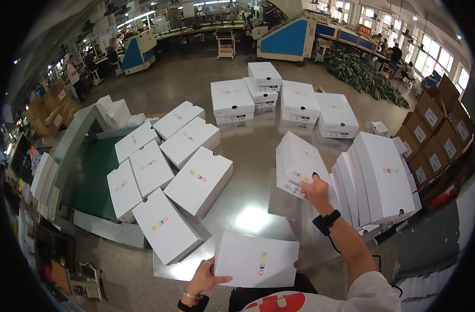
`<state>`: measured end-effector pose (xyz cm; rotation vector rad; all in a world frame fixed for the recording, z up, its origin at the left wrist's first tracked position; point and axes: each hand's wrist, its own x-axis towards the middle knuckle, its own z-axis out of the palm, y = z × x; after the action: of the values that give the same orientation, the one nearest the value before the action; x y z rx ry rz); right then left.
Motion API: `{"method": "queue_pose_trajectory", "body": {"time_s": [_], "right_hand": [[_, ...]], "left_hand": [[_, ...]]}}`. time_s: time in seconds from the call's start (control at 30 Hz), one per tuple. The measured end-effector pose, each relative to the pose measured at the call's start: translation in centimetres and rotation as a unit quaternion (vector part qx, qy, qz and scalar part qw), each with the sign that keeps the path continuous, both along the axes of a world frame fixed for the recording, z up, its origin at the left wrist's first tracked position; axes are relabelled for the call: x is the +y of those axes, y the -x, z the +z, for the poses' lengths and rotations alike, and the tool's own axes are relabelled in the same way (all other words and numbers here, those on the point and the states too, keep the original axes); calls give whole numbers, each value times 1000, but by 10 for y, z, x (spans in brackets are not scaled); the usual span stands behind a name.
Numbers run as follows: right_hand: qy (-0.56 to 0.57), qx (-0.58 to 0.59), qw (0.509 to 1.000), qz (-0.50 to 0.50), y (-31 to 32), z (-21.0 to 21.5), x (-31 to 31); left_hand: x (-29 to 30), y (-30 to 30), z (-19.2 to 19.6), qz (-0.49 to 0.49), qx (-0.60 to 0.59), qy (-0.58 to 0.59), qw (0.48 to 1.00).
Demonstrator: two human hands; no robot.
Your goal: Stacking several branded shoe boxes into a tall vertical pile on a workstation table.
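At the near edge of the metal table, my left hand (206,278) grips the left end of a white shoebox (245,260), thumb on top of its lid. My right hand (316,191), with a dark band on the wrist, is closed on the near end of another white shoebox (294,153), which looks tilted. That box is beside a stack of white shoeboxes (380,177) at the right. On the left half of the table lie several more white shoeboxes (201,179), side by side and turned at various angles. Fingers under both held boxes are hidden.
Shoeboxes in small stacks (232,99) line the table's far side. A green conveyor belt (94,174) runs along the left. Brown cartons (430,135) are piled at the right. Farther off are a blue and white machine (284,40), a small cart (225,44) and a dark green heap (365,75).
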<state>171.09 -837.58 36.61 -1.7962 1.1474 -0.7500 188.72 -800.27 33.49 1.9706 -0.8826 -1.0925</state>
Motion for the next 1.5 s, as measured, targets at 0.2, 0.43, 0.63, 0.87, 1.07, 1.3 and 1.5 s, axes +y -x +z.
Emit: {"method": "queue_pose_trajectory", "body": {"time_s": [0.2, 0.43, 0.63, 0.87, 1.07, 1.3, 1.5], "right_hand": [[219, 80, 972, 11, -16, -27, -20], [-209, 101, 894, 384, 44, -101, 50], [-394, 111, 888, 210, 53, -65, 68], [-472, -124, 843, 226, 10, -34, 42], [-537, -96, 829, 124, -3, 0, 42], [-175, -326, 916, 155, 16, 32, 30], [-107, -310, 940, 97, 18, 87, -71]], "left_hand": [[-101, -39, 17, -88, -91, 47, 991], [-44, 2, -121, 20, 138, 6, 990], [-61, 90, -111, 17, 303, 54, 951], [-119, 40, -9, 193, 469, 126, 853], [-140, 15, 15, 176, 442, 71, 877], [-158, 16, 59, 122, 350, 206, 906], [-175, -30, 32, 141, 17, 197, 970]]}}
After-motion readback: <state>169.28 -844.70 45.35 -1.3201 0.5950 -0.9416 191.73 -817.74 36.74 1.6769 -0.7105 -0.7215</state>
